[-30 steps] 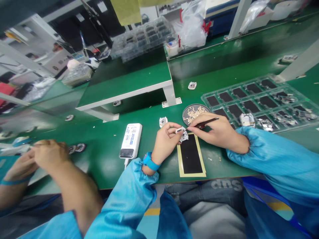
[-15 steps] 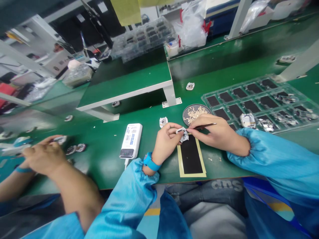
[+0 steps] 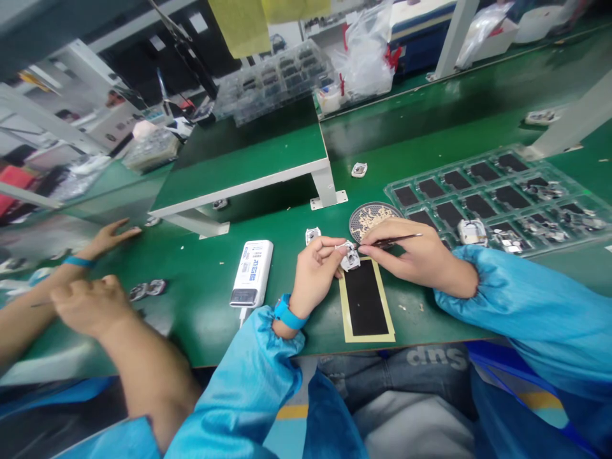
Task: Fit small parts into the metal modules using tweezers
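Between the thumb and fingers of my left hand [image 3: 319, 271] is a small white plastic housing [image 3: 350, 256], held just above a black sheet with a yellow border [image 3: 367, 299]. My right hand [image 3: 406, 252] grips thin dark tweezers [image 3: 394, 240] like a pen, their tip at the housing's upper edge. Behind my right hand sits a round grey dish [image 3: 366, 213] of small beige pieces, partly hidden by my fingers. Another white housing [image 3: 313, 236] lies just beyond my left hand.
On the right lies a clear compartment tray [image 3: 478, 191] with dark pads and parts; a white housing [image 3: 472, 233] rests on it. A white power bank [image 3: 251, 274] with a cable lies at left. A raised green shelf [image 3: 248, 146] stands behind. A co-worker's hands [image 3: 95, 306] are far left.
My hands stay almost in place; the tweezers' tip has shifted slightly against the housing. The co-worker's far hand has reached forward across the table.
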Available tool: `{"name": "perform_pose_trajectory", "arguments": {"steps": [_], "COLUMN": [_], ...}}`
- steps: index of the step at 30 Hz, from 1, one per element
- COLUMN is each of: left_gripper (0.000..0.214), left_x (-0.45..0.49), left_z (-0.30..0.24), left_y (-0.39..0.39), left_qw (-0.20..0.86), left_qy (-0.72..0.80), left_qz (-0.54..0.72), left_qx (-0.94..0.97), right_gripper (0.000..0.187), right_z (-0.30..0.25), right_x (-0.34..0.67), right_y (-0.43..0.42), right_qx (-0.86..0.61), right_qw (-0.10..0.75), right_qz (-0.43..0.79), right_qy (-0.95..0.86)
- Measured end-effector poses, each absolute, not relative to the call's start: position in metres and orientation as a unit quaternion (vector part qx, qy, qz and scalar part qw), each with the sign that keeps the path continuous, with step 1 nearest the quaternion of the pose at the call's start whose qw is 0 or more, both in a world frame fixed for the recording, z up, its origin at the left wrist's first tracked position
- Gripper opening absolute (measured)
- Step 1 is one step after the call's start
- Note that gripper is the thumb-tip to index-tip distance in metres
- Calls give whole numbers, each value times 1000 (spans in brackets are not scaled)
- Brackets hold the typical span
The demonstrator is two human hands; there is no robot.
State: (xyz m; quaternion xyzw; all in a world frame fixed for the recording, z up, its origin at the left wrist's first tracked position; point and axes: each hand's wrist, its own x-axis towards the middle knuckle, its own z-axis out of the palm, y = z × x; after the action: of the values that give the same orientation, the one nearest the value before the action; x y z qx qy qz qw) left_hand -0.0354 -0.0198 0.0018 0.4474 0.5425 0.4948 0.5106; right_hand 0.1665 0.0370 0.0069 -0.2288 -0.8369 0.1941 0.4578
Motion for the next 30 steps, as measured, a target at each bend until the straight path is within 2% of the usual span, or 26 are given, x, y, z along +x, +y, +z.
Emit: {"name": "perform_pose_trajectory", "arguments": {"steps": [5, 14, 20, 25, 30], "left_gripper": [33, 28, 28, 26, 29], "left_x": [-38, -35, -37, -36, -36], "left_z": [1, 7, 7, 6, 6], "left_y": [-21, -23, -23, -23, -23], "left_qw": [497, 481, 472, 476, 471], "left_qy": [541, 532, 534, 533, 538], "left_qz": [509, 531, 531, 531, 534], "left_qx": [449, 452, 459, 455, 451], "right_gripper": [11, 9, 14, 14, 14], "right_z": [11, 9, 10, 7, 6], "right_x": [169, 169, 170, 172, 172], "right_y": [40, 44, 50, 51, 49], "right_qx": [-280, -241, -253, -244, -238], "right_qw": [469, 447, 423, 436, 425], "right_qz": [223, 252, 351, 284, 266], "right_qy": [-807, -824, -796, -818, -832]}}
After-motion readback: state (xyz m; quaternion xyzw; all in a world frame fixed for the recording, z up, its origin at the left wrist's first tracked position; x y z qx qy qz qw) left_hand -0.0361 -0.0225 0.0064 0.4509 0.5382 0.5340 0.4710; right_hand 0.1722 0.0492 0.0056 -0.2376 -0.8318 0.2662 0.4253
